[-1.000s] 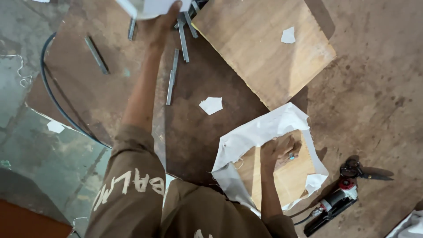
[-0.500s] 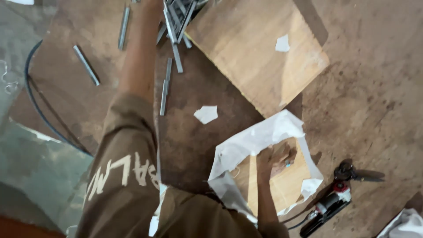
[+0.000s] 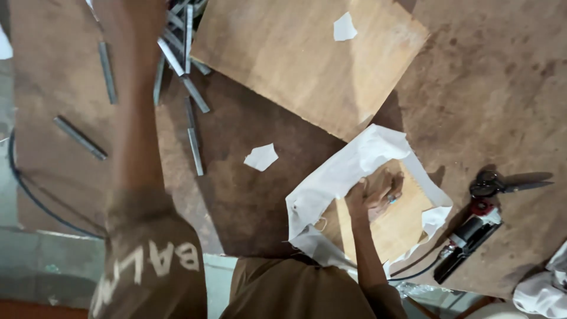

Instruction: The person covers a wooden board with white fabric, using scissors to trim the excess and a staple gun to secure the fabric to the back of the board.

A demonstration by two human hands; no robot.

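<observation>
My right hand (image 3: 373, 195) presses flat, fingers unclenched, on the small plywood panel (image 3: 394, 227) to pin it inside its torn white wrapping (image 3: 345, 168); left hand (image 3: 133, 15) reaches past the panel toward metal strips (image 3: 183, 65), grip indeterminate.

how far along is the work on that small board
Done: a white sheet lies under the small board, its edges turned up. In hand: the right hand rests on that board, and the left hand is at the metal strips. Left: no strip is on the board yet.
</observation>
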